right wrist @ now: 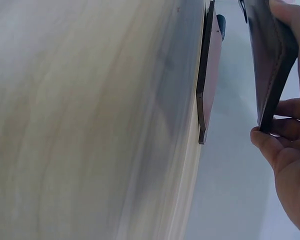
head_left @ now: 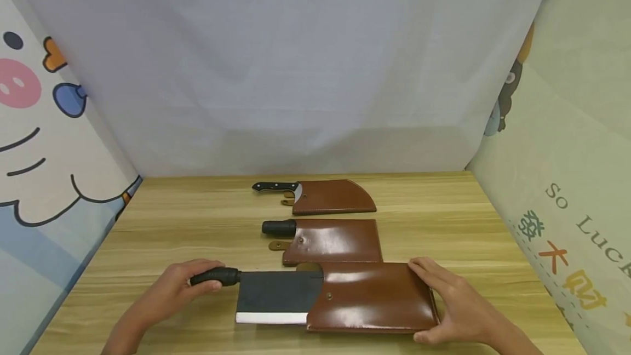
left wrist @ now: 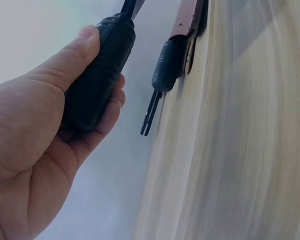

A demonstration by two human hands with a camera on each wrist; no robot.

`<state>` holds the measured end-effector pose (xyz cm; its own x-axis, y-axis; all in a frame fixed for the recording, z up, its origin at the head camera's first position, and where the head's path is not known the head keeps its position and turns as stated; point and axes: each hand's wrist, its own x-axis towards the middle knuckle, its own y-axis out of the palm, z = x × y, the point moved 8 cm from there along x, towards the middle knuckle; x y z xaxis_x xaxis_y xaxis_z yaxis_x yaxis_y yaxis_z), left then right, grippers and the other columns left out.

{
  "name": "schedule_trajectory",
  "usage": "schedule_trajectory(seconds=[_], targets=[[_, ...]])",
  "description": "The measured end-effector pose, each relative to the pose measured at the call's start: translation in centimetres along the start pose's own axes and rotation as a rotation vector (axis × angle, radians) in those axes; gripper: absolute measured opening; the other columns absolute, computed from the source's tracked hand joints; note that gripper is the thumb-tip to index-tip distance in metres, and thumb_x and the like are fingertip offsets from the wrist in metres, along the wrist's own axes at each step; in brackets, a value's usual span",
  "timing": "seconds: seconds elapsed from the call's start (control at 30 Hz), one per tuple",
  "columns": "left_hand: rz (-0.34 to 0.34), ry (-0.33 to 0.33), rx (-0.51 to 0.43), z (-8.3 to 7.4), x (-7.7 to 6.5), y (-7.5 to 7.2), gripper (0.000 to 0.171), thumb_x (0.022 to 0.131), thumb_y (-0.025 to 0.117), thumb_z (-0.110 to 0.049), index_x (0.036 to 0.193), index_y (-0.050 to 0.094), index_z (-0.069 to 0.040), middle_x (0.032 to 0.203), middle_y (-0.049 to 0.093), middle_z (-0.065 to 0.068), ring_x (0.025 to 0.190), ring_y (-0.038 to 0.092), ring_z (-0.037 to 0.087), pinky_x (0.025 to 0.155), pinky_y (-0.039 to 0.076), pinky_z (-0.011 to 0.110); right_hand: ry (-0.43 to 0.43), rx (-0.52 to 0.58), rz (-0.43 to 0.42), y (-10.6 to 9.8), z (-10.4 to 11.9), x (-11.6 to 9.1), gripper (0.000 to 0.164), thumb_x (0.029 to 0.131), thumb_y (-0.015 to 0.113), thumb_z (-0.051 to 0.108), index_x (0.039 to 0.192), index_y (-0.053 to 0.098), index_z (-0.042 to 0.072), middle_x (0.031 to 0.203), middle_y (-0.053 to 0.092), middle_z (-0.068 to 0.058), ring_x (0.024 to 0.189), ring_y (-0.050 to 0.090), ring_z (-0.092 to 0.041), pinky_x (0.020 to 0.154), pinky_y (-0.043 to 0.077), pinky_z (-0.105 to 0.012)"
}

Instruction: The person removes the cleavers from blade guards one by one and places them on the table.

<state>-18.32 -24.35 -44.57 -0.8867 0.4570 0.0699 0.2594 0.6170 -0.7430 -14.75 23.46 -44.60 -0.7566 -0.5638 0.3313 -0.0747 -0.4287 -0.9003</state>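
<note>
My left hand (head_left: 184, 285) grips the black handle (left wrist: 97, 75) of a cleaver (head_left: 276, 292). The cleaver's dark blade, with a bright edge toward me, sits partly inside a brown leather sheath (head_left: 374, 297); roughly half of the blade shows and the rest is hidden in the leather. At the sheath's right end my right hand (head_left: 455, 305) holds it, fingers on the far side and thumb at the near corner. In the right wrist view the sheath end (right wrist: 270, 65) stands between thumb and fingers, raised off the table.
Behind lie two more sheathed cleavers on the wooden table (head_left: 162, 223): one with a thick black handle (head_left: 340, 240), and farther back one with a riveted black handle (head_left: 335, 196). A white cloth (head_left: 296, 70) hangs behind, and printed cloths hang at both sides.
</note>
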Motion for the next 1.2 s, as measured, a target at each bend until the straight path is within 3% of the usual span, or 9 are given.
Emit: schedule_trajectory(seconds=[0.5, 0.8, 0.83, 0.9, 1.03, 1.07, 1.13, 1.2], targets=[[-0.062, 0.006, -0.01, 0.7, -1.2, -0.8, 0.035, 0.097, 0.071, -0.024, 0.128, 0.071, -0.007, 0.124, 0.072, 0.01, 0.108, 0.066, 0.005, 0.077, 0.057, 0.026, 0.026, 0.014, 0.005, -0.2, -1.3, -1.2, 0.115, 0.06, 0.093, 0.062, 0.153, 0.049, 0.011, 0.148, 0.054, -0.016, 0.128, 0.059, -0.035, 0.088, 0.058, -0.049], [-0.096, -0.038, -0.008, 1.7, -2.4, -1.7, 0.034, 0.097, 0.072, -0.022, 0.128, 0.071, -0.006, 0.124, 0.071, 0.012, 0.105, 0.066, 0.001, 0.074, 0.057, 0.026, 0.025, -0.041, -0.027, -0.8, -2.0, -2.4, 0.115, 0.056, 0.094, 0.065, 0.147, 0.054, 0.007, 0.147, 0.056, -0.012, 0.129, 0.058, -0.022, 0.086, 0.058, -0.048], [-0.098, -0.042, -0.012, 1.8, -2.5, -1.8, 0.034, 0.097, 0.072, -0.022, 0.128, 0.071, -0.006, 0.124, 0.071, 0.012, 0.104, 0.066, 0.001, 0.074, 0.057, 0.026, 0.024, -0.047, -0.033, -1.0, -2.0, -2.5, 0.116, 0.055, 0.094, 0.065, 0.147, 0.054, 0.007, 0.148, 0.055, -0.01, 0.132, 0.055, -0.018, 0.09, 0.057, -0.041], [-0.1, -0.043, -0.017, 2.0, -2.7, -2.0, 0.034, 0.097, 0.072, -0.021, 0.127, 0.071, -0.007, 0.123, 0.072, 0.013, 0.104, 0.065, 0.0, 0.073, 0.057, 0.027, 0.024, -0.072, -0.035, -1.1, -2.1, -2.9, 0.117, 0.055, 0.093, 0.068, 0.147, 0.055, 0.008, 0.148, 0.055, -0.01, 0.135, 0.05, -0.014, 0.092, 0.055, -0.042], [-0.103, -0.018, -0.011, 2.2, -3.2, -2.1, 0.03, 0.097, 0.072, -0.018, 0.125, 0.072, -0.008, 0.12, 0.073, 0.012, 0.103, 0.064, -0.003, 0.072, 0.057, 0.026, 0.042, -0.078, -0.001, -1.1, -2.2, -3.4, 0.118, 0.056, 0.09, 0.071, 0.148, 0.053, 0.007, 0.144, 0.057, -0.018, 0.132, 0.055, -0.025, 0.09, 0.056, -0.047], [-0.102, -0.015, -0.009, 2.3, -3.3, -2.1, 0.03, 0.096, 0.072, -0.017, 0.125, 0.072, -0.009, 0.119, 0.073, 0.012, 0.102, 0.064, -0.003, 0.072, 0.056, 0.026, 0.047, -0.071, 0.015, -1.0, -2.3, -3.5, 0.118, 0.057, 0.09, 0.07, 0.149, 0.052, 0.007, 0.143, 0.057, -0.021, 0.128, 0.058, -0.032, 0.085, 0.056, -0.055], [-0.083, -0.005, -0.006, 2.5, -3.4, -2.0, 0.03, 0.097, 0.072, -0.016, 0.125, 0.072, -0.009, 0.12, 0.073, 0.013, 0.103, 0.064, -0.003, 0.072, 0.056, 0.026, 0.074, -0.043, 0.047, -1.0, -2.4, -3.7, 0.118, 0.059, 0.09, 0.068, 0.151, 0.049, 0.007, 0.144, 0.056, -0.024, 0.122, 0.06, -0.041, 0.082, 0.056, -0.059], [-0.055, -0.007, 0.002, 2.7, -3.5, -1.8, 0.031, 0.097, 0.071, -0.017, 0.127, 0.071, -0.007, 0.121, 0.072, 0.016, 0.104, 0.064, -0.004, 0.074, 0.057, 0.025, 0.101, -0.03, 0.068, -0.9, -2.6, -4.0, 0.119, 0.06, 0.09, 0.068, 0.153, 0.047, 0.009, 0.146, 0.054, -0.024, 0.123, 0.058, -0.042, 0.082, 0.055, -0.06]])
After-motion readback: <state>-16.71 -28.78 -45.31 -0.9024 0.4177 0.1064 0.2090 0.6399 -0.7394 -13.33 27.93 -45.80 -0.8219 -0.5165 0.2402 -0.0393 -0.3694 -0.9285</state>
